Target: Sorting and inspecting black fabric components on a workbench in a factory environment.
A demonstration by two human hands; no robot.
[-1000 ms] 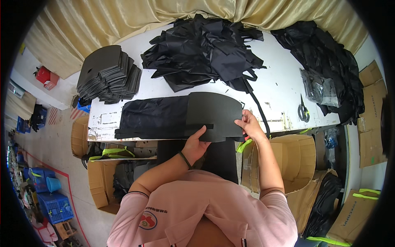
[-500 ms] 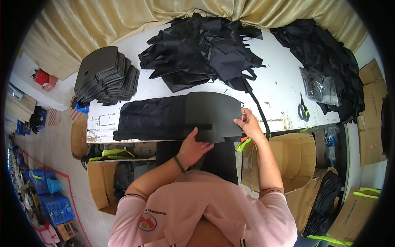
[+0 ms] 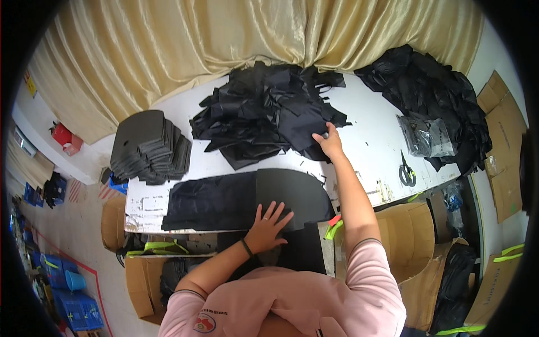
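My left hand (image 3: 267, 229) lies with fingers spread on the lower edge of a dark grey panel (image 3: 293, 192) with a rounded right end. That panel rests over the right part of a flat black fabric piece (image 3: 213, 197) along the table's near edge. My right hand (image 3: 331, 146) is stretched out to the right side of a heap of black fabric pieces (image 3: 255, 106). Its thumb and fingers are apart over the fabric there; whether they touch it I cannot tell.
A stack of dark grey panels (image 3: 140, 143) stands on the white table (image 3: 149, 208) at left. At right lie black-handled scissors (image 3: 407, 172), a clear plastic bag (image 3: 429, 137) and another black fabric heap (image 3: 426, 90). Cardboard boxes (image 3: 407, 227) stand below the table.
My right hand has left the panel's right edge and moved up to the fabric heap. My left hand now lies flatter on the panel. The view has tilted upward.
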